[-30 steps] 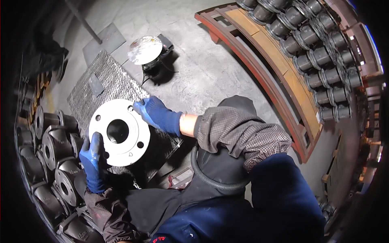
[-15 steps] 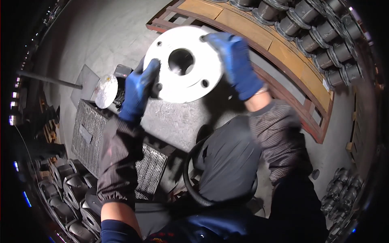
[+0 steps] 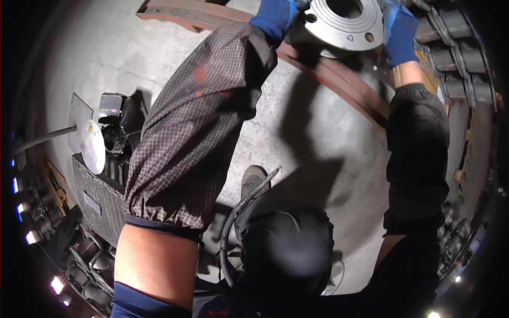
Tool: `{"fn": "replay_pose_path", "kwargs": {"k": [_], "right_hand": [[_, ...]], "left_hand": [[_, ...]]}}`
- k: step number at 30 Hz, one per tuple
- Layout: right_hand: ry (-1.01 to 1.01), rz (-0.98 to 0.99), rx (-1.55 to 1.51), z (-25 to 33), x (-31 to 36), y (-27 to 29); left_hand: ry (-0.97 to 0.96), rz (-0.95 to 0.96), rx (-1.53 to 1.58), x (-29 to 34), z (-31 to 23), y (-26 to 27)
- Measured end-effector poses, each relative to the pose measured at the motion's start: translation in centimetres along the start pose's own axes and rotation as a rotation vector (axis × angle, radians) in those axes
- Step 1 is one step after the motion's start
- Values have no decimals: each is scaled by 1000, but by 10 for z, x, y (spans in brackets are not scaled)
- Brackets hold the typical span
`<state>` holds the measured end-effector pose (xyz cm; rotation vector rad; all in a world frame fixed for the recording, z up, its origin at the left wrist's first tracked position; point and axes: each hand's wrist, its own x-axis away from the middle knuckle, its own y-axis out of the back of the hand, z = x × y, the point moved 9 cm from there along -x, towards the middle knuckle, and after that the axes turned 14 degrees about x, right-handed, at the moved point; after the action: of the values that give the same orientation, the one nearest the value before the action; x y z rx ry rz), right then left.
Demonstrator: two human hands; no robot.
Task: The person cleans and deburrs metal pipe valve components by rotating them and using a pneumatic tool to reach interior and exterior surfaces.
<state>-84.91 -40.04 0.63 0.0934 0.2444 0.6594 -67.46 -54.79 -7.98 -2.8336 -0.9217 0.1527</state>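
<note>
A grey metal flange [image 3: 330,33] with a large centre hole and smaller bolt holes is held up at the top edge of the view, its ringed face toward me. My left hand [image 3: 275,20], in a blue glove, is closed on its left side; the fingertips are partly hidden behind the rim and cut off by the frame. On the opposite side my right hand [image 3: 401,33], gloved alike, grips the rim. Part of a darker body shows under the flange. Beneath it runs a red-brown metal frame [image 3: 352,93].
Dark flanged pipe pieces [image 3: 450,61] are stacked at the upper right. At left, a pale round disc [image 3: 93,148] on a dark tool sits by a textured grey box [image 3: 98,199], near a small black box [image 3: 112,106]. A dark hose [image 3: 227,241] curves beside my leg.
Both hands have carried the flange away from me and to the right, over the frame and toward the stacked pieces. My arms are stretched further out, and the view has shifted.
</note>
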Motion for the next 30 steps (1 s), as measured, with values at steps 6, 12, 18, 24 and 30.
{"fn": "replay_pose_path", "kwargs": {"k": [6,12,18,24,30], "right_hand": [[286,-162,843,25,-22,3],[438,-56,1101,-40,-82,55],[90,-102,1433,-45,-50,48],[-111,-59,884,-40,34,37],[-419,286,371,-103,194,36]], "left_hand": [[-16,-28,-115,-27,8,-1],[-58,-17,-197,-34,-3,-26],[-60,-61,-516,22,-11,-10],[-71,-325,-233,237,-32,38],[513,-398,-422,447,5,58]]}}
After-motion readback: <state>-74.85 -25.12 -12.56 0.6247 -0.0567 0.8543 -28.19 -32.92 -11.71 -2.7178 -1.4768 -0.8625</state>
